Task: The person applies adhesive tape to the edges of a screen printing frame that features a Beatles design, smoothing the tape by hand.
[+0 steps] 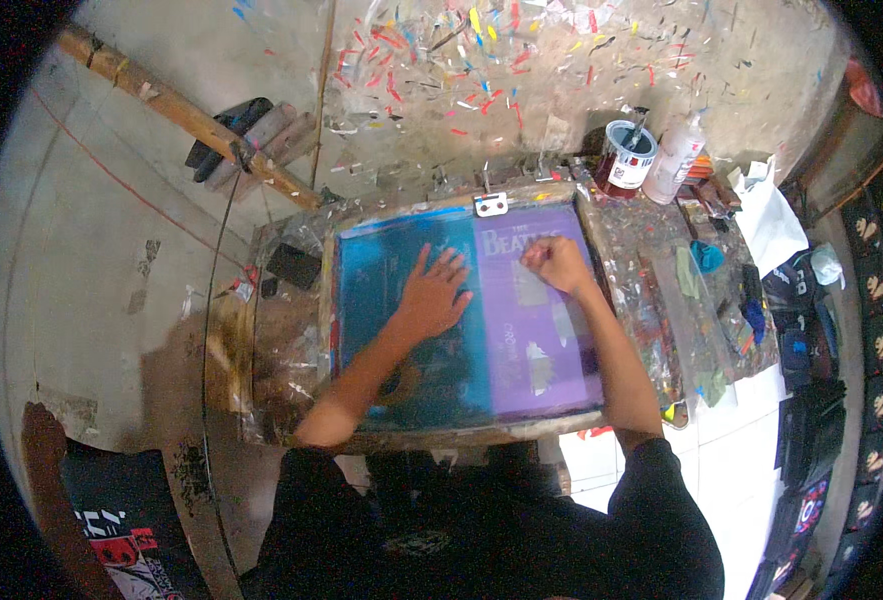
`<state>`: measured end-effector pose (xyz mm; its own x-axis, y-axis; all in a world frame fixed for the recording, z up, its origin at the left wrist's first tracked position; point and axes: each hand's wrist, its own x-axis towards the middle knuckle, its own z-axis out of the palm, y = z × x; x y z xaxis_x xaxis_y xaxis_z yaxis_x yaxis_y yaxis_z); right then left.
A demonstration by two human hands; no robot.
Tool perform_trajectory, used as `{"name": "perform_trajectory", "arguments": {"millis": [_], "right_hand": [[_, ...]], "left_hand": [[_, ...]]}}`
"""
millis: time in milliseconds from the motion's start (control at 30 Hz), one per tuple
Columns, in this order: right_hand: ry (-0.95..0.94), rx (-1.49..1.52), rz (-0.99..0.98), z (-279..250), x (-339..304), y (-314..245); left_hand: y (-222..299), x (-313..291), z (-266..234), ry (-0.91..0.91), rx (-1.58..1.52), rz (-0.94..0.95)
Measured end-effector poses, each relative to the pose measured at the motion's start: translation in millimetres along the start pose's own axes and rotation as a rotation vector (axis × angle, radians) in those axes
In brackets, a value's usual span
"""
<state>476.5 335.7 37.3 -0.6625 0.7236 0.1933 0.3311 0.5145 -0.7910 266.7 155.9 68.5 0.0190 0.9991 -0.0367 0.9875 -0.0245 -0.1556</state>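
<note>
A screen-printing frame (398,432) lies on the paint-spattered table before me. Its mesh is teal on the left and purple on the right, with pale stencil lettering and shapes in the purple part. My left hand (435,294) is open, fingers spread, over the teal mesh near the middle. Over the upper purple part, my right hand (558,265) is closed with its fingers curled in; whatever they may hold is hidden. A white metal clamp (491,205) sits at the frame's far edge.
At the far right stand a paint can (625,172) and a squeeze bottle (673,160), with a white bag (767,218) beside them. Rags (706,257) lie on the table's right side. A wooden beam (181,110) slants along the left wall. Dark printed shirts (866,345) line the right.
</note>
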Motion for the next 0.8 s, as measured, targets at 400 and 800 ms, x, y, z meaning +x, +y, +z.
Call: {"name": "perform_trajectory", "arguments": {"millis": [400, 800], "right_hand": [[-0.054, 0.054, -0.001, 2, 2, -2], [-0.210, 0.026, -0.305, -19, -8, -31]], "left_hand": [[-37, -4, 9, 0.145, -0.136, 0.058], [-33, 17, 17, 0.385, -0.466, 0.014]]}}
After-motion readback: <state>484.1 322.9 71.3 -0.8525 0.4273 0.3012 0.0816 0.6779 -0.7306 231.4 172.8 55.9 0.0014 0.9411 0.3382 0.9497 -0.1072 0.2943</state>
